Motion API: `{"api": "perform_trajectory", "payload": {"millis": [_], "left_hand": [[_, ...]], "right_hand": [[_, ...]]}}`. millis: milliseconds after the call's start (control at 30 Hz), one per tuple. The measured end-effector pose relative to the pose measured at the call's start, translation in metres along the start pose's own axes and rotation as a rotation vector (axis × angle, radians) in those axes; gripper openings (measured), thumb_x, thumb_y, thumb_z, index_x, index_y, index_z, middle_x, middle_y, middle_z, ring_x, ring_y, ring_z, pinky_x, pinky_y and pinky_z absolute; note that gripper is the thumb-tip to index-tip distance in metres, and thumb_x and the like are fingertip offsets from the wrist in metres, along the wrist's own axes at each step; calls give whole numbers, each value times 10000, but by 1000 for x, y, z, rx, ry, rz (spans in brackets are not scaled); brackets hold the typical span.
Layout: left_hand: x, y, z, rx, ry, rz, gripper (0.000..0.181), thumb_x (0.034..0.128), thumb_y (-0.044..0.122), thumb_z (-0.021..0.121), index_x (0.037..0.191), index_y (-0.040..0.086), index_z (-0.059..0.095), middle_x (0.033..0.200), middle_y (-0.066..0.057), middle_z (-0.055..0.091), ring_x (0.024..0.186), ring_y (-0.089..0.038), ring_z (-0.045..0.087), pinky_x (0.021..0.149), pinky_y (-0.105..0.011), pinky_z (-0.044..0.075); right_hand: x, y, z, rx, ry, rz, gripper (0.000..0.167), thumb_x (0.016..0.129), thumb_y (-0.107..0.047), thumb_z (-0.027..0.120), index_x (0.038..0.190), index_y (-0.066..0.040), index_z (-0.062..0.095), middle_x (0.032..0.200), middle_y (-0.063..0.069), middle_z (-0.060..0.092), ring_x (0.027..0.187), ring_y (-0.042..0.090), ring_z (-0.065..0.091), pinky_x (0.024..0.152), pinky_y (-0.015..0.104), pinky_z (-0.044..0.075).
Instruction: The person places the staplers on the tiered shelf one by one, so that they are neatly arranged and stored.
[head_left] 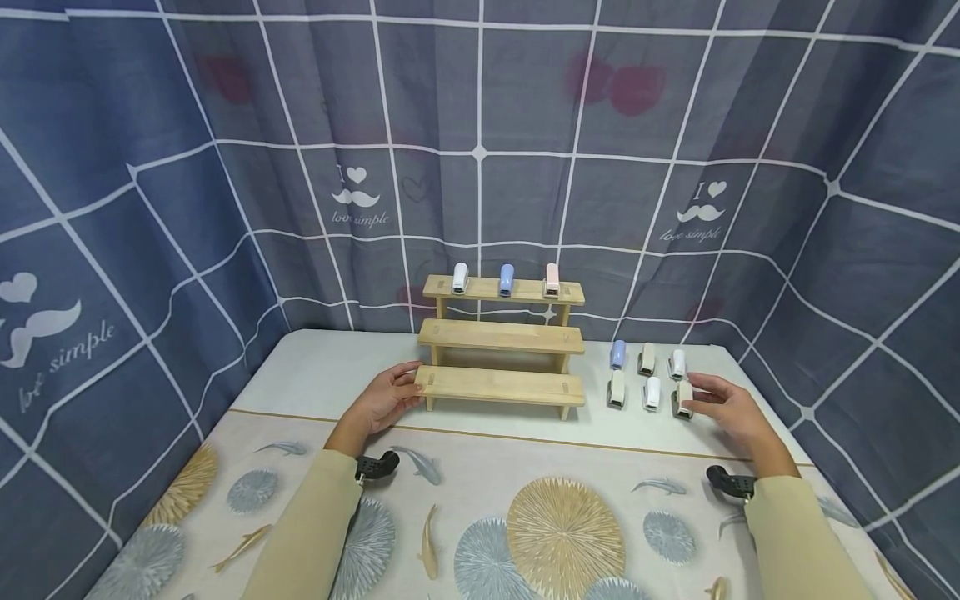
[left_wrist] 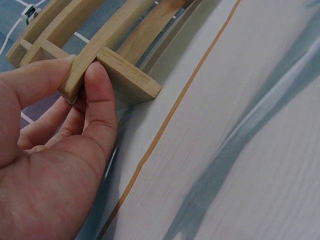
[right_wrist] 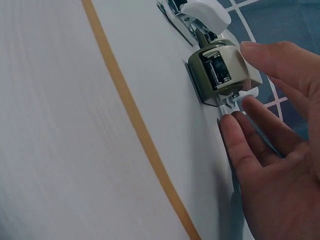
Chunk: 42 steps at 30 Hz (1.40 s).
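A wooden three-tier display stand (head_left: pixel 501 385) stands on the table. My left hand (head_left: pixel 386 398) pinches the left end of its lowest board; in the left wrist view the thumb (left_wrist: pixel 100 82) lies under the board. On the right, my right hand (head_left: pixel 723 404) reaches round a beige mini stapler (head_left: pixel 682 400), fingers extended at its side. The right wrist view shows this beige stapler (right_wrist: pixel 220 72) on the table, with the fingertips (right_wrist: pixel 245 49) close to it; contact is hard to tell. White (head_left: pixel 460 278), blue (head_left: pixel 506 281) and pink (head_left: pixel 551 281) staplers stand on the top board.
Beside the right hand are more staplers: blue (head_left: pixel 617 354), beige (head_left: pixel 647 358) and white (head_left: pixel 677 364) behind, beige (head_left: pixel 616 389) and white (head_left: pixel 651 393) in front. A patterned cloth (head_left: pixel 420 450) covers the near table. Checked curtains (head_left: pixel 517 200) enclose the back and sides.
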<state>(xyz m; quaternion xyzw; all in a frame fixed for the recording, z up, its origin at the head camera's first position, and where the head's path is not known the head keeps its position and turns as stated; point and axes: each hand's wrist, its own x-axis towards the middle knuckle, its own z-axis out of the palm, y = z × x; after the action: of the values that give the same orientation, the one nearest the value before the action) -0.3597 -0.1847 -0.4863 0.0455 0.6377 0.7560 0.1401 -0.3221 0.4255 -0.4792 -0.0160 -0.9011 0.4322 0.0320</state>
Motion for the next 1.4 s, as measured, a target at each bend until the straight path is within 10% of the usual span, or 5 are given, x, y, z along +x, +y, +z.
{"api": "perform_trajectory", "payload": {"millis": [433, 600, 900, 1400], "left_hand": [[-1, 0, 1, 14, 27, -14, 657, 975, -90, 572, 1574, -15, 314, 1159, -27, 611, 918, -108, 661, 773, -206, 588], [1, 0, 1, 15, 35, -22, 645, 978, -88, 566, 1571, 3, 332, 1172, -28, 609, 939, -113, 658, 786, -215, 590], [0, -1, -1, 38, 27, -11, 654, 976, -84, 564, 1577, 3, 321, 1188, -36, 613, 949, -107, 650, 797, -202, 584], [1, 1, 2, 5, 33, -27, 667, 959, -102, 582, 1570, 14, 339, 1190, -37, 608, 951, -117, 651, 784, -212, 587]], "right_hand": [[5, -2, -2, 64, -79, 18, 818, 877, -234, 820, 1525, 40, 403, 1393, 121, 571, 1007, -92, 492, 822, 85, 467], [6, -1, -2, 73, -110, 51, 832, 891, -249, 806, 1546, 26, 372, 1463, 224, 499, 1022, -72, 468, 993, 312, 484], [7, -2, 0, 88, -132, 67, 836, 903, -217, 788, 1560, 28, 332, 1539, 378, 362, 1373, 462, 416, 1149, 666, 351], [-3, -14, 4, -20, -68, 19, 772, 899, -200, 795, 1532, -7, 397, 1516, 371, 405, 1349, 539, 481, 1052, 626, 483]]}}
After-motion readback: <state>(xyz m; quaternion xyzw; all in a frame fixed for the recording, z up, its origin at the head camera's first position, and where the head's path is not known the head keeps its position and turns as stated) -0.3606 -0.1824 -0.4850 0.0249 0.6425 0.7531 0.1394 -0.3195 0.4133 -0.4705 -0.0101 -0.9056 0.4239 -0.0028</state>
